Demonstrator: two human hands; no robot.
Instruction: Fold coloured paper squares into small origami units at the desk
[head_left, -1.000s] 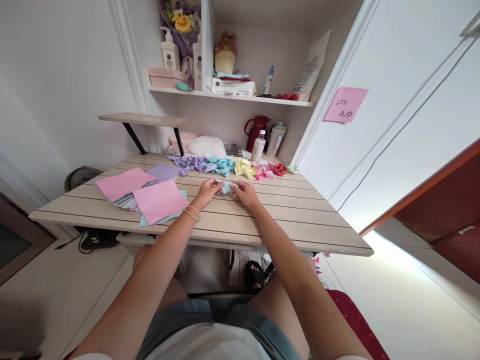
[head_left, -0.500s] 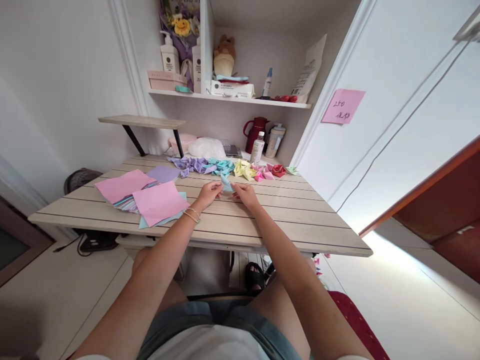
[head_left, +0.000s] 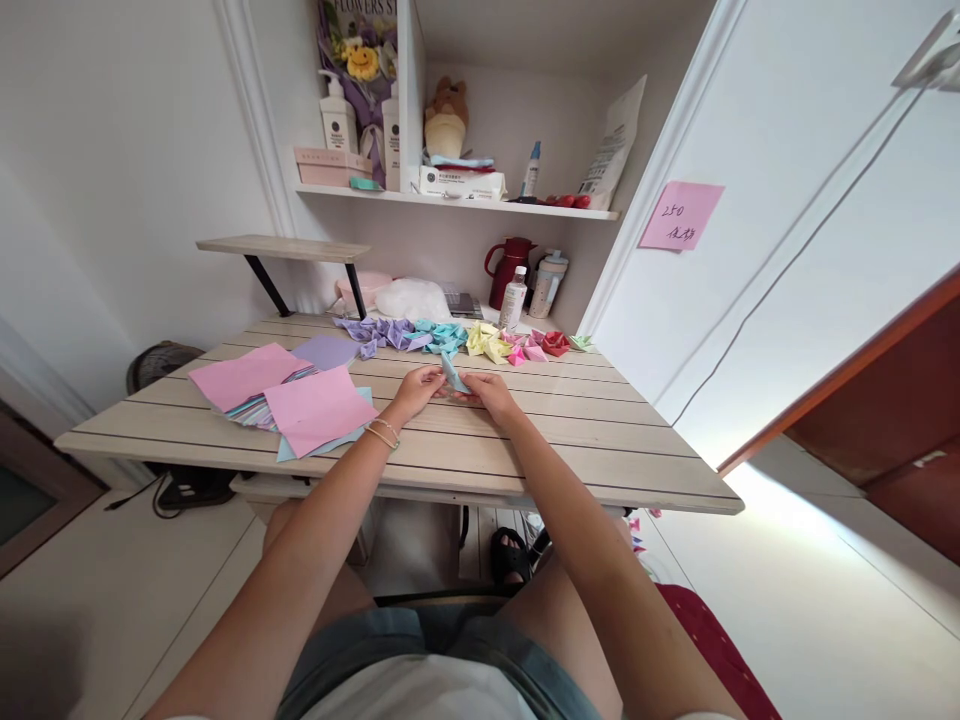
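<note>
Between my two hands is a small piece of folded light-blue paper [head_left: 452, 373], its narrow tip pointing up and away from me. My left hand [head_left: 419, 388] pinches its left side with thumb and fingers. On the right side, the fingers of my right hand [head_left: 487, 390] are closed on the same paper. Behind the hands lies a row of folded paper pieces: purple ones [head_left: 382, 333], blue ones [head_left: 442, 337], yellow ones [head_left: 487, 342], pink ones [head_left: 531, 347], a red one [head_left: 556, 344] and a pale green one [head_left: 581, 343].
Pink sheets [head_left: 319, 408] lie over a stack of coloured paper [head_left: 259, 408] on the left of the slatted table [head_left: 600, 450]. A clear bottle [head_left: 513, 300], a red jug [head_left: 510, 270] and a tumbler [head_left: 549, 283] stand at the back. A small raised shelf [head_left: 285, 247] rises at the back left.
The light-blue paper has turned slightly in my fingers and now looks narrower and more upright. My hands have stayed in nearly the same place.
</note>
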